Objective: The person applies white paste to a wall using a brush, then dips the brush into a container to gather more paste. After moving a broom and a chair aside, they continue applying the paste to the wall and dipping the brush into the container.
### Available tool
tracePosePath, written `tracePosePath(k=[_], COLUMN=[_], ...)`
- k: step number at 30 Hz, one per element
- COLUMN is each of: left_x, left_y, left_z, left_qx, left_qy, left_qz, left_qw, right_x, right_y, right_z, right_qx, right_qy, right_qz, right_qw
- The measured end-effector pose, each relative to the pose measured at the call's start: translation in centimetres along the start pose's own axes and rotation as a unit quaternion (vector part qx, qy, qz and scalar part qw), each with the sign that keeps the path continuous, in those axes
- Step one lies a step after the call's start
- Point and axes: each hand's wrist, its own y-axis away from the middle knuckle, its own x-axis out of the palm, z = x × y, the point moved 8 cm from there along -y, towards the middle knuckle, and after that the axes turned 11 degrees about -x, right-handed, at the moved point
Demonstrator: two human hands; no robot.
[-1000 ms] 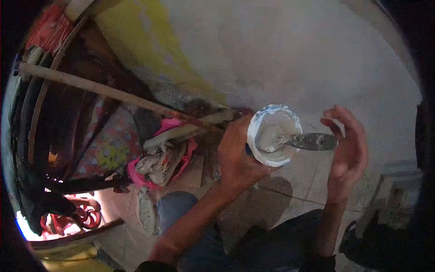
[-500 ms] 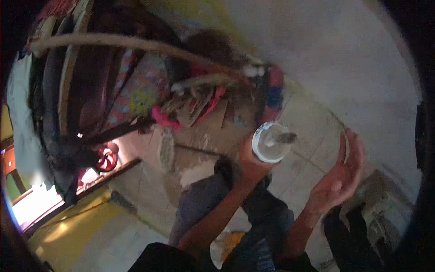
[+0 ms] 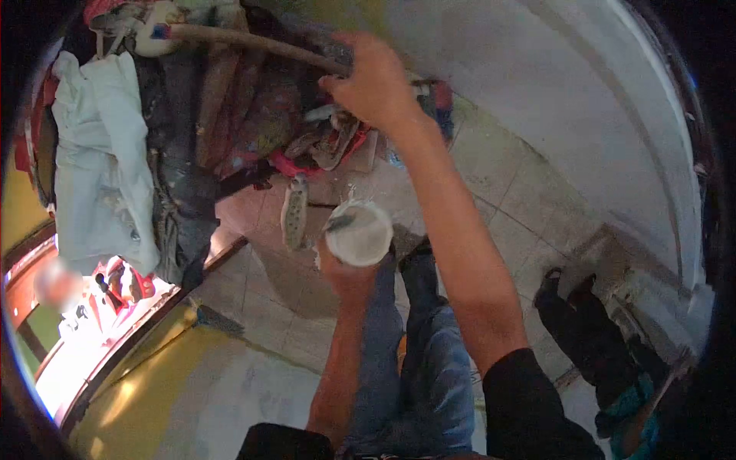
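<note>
My left hand (image 3: pixel 345 274) is closed around a white plastic tub (image 3: pixel 366 239), held below chest height with its open top facing me. A dark, narrow thing (image 3: pixel 340 223) leans inside against the rim; its kind is unclear. My right hand (image 3: pixel 376 83) is stretched up and forward, its fingers curled around the near end of a long wooden pole (image 3: pixel 253 40). Something dark (image 3: pixel 342 55) shows between thumb and fingers, perhaps the pole's end. Clothes hang below the pole, among them a pale shirt (image 3: pixel 103 161) and dark garments (image 3: pixel 180 195).
On the tiled floor (image 3: pixel 264 307) stands a pink-rimmed basket (image 3: pixel 287 165) with shoes, and a single sandal (image 3: pixel 294 213) lies nearby. A pale wall (image 3: pixel 567 115) rises on the right. Another person's dark-clad legs (image 3: pixel 571 330) are at lower right. A bright doorway (image 3: pixel 84 330) opens at left.
My right hand has risen from the right side, where it was empty and spread, to the pole. The tub in my left hand has moved left. The view has shifted.
</note>
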Motion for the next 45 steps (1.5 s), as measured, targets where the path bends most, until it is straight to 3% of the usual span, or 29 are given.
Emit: tracePosePath(k=[4, 6, 7, 9, 10, 12, 13, 15, 18, 21, 24, 26, 28, 30, 32, 33, 34, 35, 38, 39, 43, 45], left_x=[-4.9, -6.7, -7.2, -7.7, -7.8, -7.7, -7.8, -7.6, -7.6, -7.0, -6.5, -6.6, -6.6, -6.5, -6.9, -6.9, -6.9, -6.8, -7.3, -7.2, -7.4, -7.3], left_y=[1.2, 1.6, 2.0, 2.8, 2.9, 3.6, 3.7, 4.5, 6.2, 8.9, 10.4, 11.3, 12.3, 13.5, 14.9, 15.5, 12.4, 12.1, 12.1, 12.4, 13.0, 12.8], left_z=[-2.5, -4.6, -4.8, -4.3, -4.8, -5.5, -5.4, -4.8, -3.9, -2.5, -1.1, -0.4, -0.4, -0.2, -0.3, -0.4, 0.2, -0.1, -1.2, -0.5, -0.6, -0.8], left_qx=[0.067, 0.073, 0.079, 0.064, 0.057, 0.025, -0.01, -0.016, -0.02, -0.011, -0.006, -0.016, 0.008, 0.001, 0.003, -0.004, -0.013, -0.019, -0.011, -0.035, -0.047, -0.076], left_qy=[-0.062, -0.067, -0.077, -0.085, -0.091, -0.04, 0.009, 0.015, 0.015, 0.015, 0.01, 0.006, 0.021, 0.028, 0.038, 0.076, 0.106, 0.096, -0.009, 0.1, 0.079, 0.144], left_qz=[-0.125, -0.138, -0.154, -0.162, -0.165, -0.163, -0.149, -0.176, -0.179, -0.181, -0.186, -0.184, -0.189, -0.195, -0.212, -0.21, -0.212, -0.214, -0.239, -0.225, -0.275, -0.278], left_qw=[0.988, 0.985, 0.982, 0.981, 0.98, 0.985, 0.989, 0.984, 0.983, 0.983, 0.983, 0.983, 0.982, 0.98, 0.976, 0.975, 0.971, 0.972, 0.971, 0.968, 0.957, 0.947], right_x=[3.9, 5.9, 6.5, 7.9, 8.0, 6.0, 7.4, 8.3, 8.0, 8.2, 5.2, 2.8, -0.1, -4.7, -8.2, -10.2, -9.0, -10.5, -12.4, -12.7, -10.7, -8.2], right_y=[-1.8, -2.3, -2.3, -1.3, -1.1, -1.8, -2.2, -2.5, -2.5, -3.0, -2.4, -2.0, -1.4, 0.4, 2.7, 4.4, 3.3, 3.1, 7.0, 8.1, 8.1, 6.7], right_z=[0.9, 1.5, 1.3, 0.2, 0.6, 2.0, 2.6, 2.9, 2.7, 0.5, 1.1, 0.0, -1.9, -1.2, -1.9, -2.1, -3.1, -3.7, -2.6, -1.9, 2.2, 3.5], right_qx=[-0.028, -0.006, -0.01, 0.023, 0.014, -0.003, -0.012, -0.116, -0.046, -0.123, -0.105, -0.245, -0.138, -0.295, -0.234, -0.276, -0.227, -0.171, -0.202, -0.211, -0.209, -0.217], right_qy=[0.002, 0.033, 0.03, 0.132, 0.131, 0.116, 0.112, 0.154, 0.163, 0.249, 0.33, 0.13, 0.157, 0.103, 0.184, 0.21, 0.158, 0.145, 0.116, 0.123, 0.009, -0.036], right_qz=[0.077, 0.184, 0.19, 0.276, 0.277, 0.106, 0.111, -0.013, 0.083, 0.18, 0.226, 0.084, 0.15, 0.084, 0.14, 0.155, 0.11, 0.146, 0.152, 0.184, 0.207, 0.218], right_qw=[0.997, 0.982, 0.981, 0.952, 0.952, 0.988, 0.987, 0.981, 0.982, 0.944, 0.91, 0.957, 0.966, 0.946, 0.944, 0.925, 0.955, 0.964, 0.961, 0.952, 0.956, 0.951])
